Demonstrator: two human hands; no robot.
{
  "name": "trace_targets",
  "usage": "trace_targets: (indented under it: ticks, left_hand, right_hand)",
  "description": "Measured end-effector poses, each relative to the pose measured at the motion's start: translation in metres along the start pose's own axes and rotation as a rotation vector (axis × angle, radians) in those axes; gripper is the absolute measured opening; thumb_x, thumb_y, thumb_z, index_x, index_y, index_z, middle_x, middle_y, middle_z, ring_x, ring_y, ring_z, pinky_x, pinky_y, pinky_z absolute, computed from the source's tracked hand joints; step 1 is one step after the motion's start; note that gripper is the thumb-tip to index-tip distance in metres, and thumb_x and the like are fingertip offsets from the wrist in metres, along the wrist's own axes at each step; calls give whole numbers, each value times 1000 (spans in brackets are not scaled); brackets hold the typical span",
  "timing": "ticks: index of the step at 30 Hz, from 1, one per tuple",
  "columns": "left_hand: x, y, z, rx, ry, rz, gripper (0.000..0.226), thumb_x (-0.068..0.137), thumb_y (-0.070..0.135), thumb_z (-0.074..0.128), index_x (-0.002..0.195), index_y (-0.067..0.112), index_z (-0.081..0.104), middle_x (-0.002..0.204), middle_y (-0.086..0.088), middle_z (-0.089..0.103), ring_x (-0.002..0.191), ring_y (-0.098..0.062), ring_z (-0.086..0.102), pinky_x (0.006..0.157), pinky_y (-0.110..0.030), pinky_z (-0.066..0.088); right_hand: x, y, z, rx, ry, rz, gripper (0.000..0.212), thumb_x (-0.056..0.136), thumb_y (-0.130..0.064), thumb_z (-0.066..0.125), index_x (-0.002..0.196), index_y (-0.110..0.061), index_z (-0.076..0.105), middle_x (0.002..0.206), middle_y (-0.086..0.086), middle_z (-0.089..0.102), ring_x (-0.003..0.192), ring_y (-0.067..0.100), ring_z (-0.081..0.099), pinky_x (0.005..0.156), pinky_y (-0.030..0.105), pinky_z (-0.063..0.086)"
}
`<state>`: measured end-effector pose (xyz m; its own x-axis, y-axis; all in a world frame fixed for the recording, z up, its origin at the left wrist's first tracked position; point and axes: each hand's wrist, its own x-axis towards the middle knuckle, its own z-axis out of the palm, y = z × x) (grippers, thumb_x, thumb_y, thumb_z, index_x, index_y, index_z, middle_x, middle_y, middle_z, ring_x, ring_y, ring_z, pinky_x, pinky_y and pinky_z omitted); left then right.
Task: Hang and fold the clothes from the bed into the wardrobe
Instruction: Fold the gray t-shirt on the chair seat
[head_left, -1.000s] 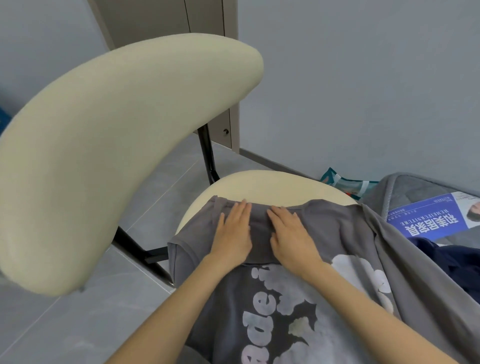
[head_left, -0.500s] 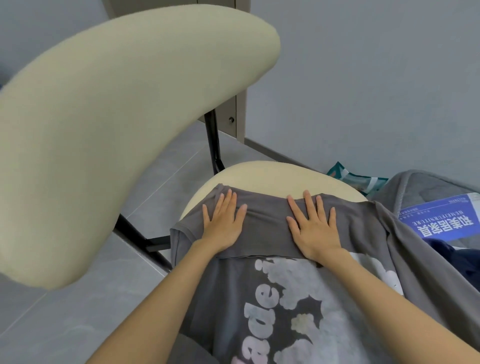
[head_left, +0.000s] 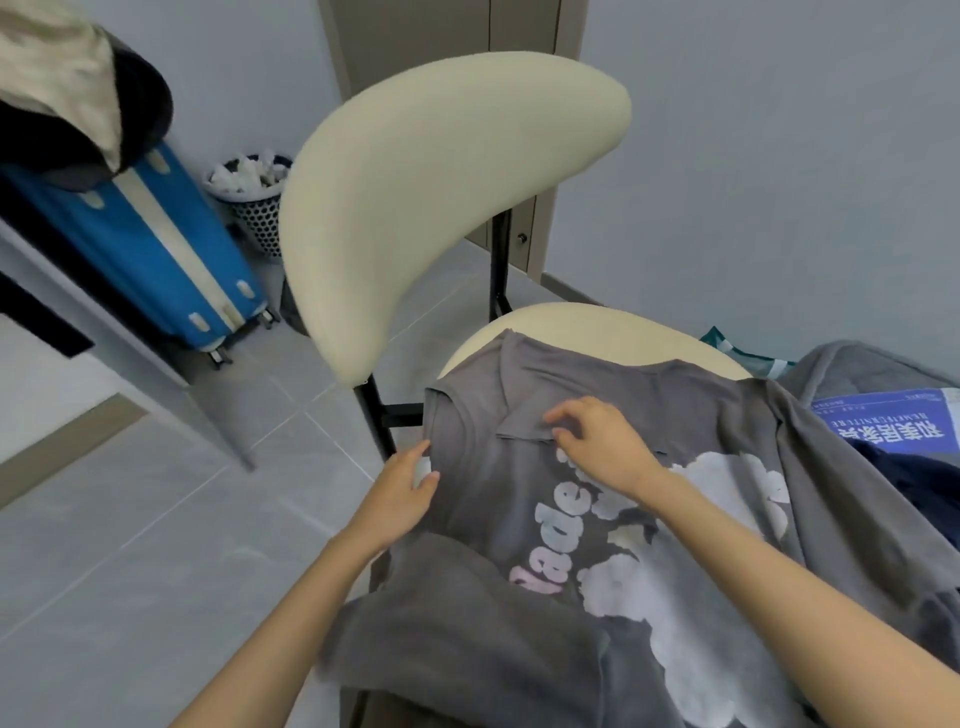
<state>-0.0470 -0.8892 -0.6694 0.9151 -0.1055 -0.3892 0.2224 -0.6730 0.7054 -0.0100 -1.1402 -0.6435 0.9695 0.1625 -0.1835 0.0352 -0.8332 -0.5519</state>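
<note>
Both hands had come off the flat, spread press they kept on the folded band half a second before, and the view had swung left to show more of the room. The right hand (head_left: 597, 449) had its fingers curled, thumb and forefinger pinching the loose edge of the folded band on the grey T-shirt (head_left: 493, 467). The left hand (head_left: 402, 491) sat at the shirt's side edge, just left of the right hand, fingers bent and thumb lying on the cloth; whether it truly gripped the edge could not be told. The shirt lay print up across the cream chair seat (head_left: 597, 325), under and ahead of both hands, its far side draping away right of the right hand toward the bed (head_left: 857, 369). Right of that hand lay a blue printed sheet (head_left: 883, 426) and a dark navy garment (head_left: 914, 478). Beyond the left hand rose the curved backrest (head_left: 441, 197), and farther left stood a blue suitcase (head_left: 145, 239) beside a mesh basket (head_left: 254, 197)
</note>
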Motion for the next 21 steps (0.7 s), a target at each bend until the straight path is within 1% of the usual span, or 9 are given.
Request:
trace_targets:
  ticks: [2, 3, 6, 9, 11, 14, 17, 19, 21]
  left_hand:
    - [-23, -8, -5, -83, 1, -106, 49, 101, 24, 43, 147, 15, 30, 134, 7, 39, 130, -15, 39, 94, -14, 30]
    - [-34, -11, -8, -119, -9, -163, 50, 101, 21, 43, 148, 15, 27, 135, 5, 39, 128, -15, 39, 90, -13, 30]
    - [-53, -32, -8, -187, -54, -319, 64, 99, 37, 46, 152, 18, 14, 154, -7, 29, 138, -22, 32, 103, -26, 31]
    - [-65, -40, -8, -236, -154, -476, 81, 92, 58, 46, 153, 22, 8, 156, -5, 24, 140, -26, 30, 107, -35, 31]
    - [-69, -41, -5, -289, -203, -518, 86, 87, 65, 49, 152, 21, 15, 155, -2, 27, 138, -25, 34, 106, -34, 32]
    - [-71, -40, -3, -380, -272, -504, 71, 79, 68, 57, 136, 29, 38, 137, 9, 44, 120, -17, 48, 99, -24, 35]
    - [-67, -44, 1, -444, -292, -511, 76, 77, 64, 63, 137, 21, 42, 138, 2, 49, 119, -19, 51, 103, -28, 38]
    - [-63, -50, 4, -433, -290, -542, 88, 72, 67, 67, 140, 18, 38, 140, 1, 46, 123, -21, 49, 100, -26, 37]
    - [-58, -56, 7, -409, -304, -568, 119, 48, 83, 71, 142, 18, 39, 140, 1, 48, 123, -21, 51, 104, -30, 39]
  right_hand:
    - [-8, -20, 12, -18, -60, -46, 25, 93, -20, 53, 115, -21, 65, 120, 4, 60, 112, 24, 54, 96, 39, 45]
    - [-12, -29, 18, -48, -83, -67, 25, 94, -20, 53, 116, -21, 65, 118, 5, 59, 111, 25, 54, 95, 39, 45]
    - [-15, -49, 35, -130, -140, -97, 28, 94, -21, 52, 120, -20, 61, 121, 7, 57, 116, 27, 51, 98, 41, 43]
    - [-3, -62, 46, -160, -147, -98, 31, 94, -20, 51, 124, -22, 57, 127, 8, 54, 119, 28, 49, 98, 43, 43]
    - [9, -71, 51, -173, -117, -86, 33, 95, -21, 49, 127, -23, 54, 133, 8, 50, 119, 30, 48, 97, 44, 44]
    - [31, -78, 57, -204, -68, -11, 38, 97, -27, 46, 134, -27, 47, 141, 10, 39, 123, 36, 39, 100, 46, 41]
    - [56, -76, 66, -231, -65, 58, 40, 97, -40, 42, 137, -37, 39, 145, 11, 30, 129, 40, 29, 104, 51, 33]
    - [71, -74, 73, -275, -96, 62, 42, 97, -45, 38, 139, -44, 32, 145, 14, 29, 131, 40, 29, 105, 52, 28]
    - [82, -74, 77, -347, -127, 86, 45, 100, -40, 33, 143, -48, 23, 146, 15, 28, 129, 42, 31, 104, 53, 30]
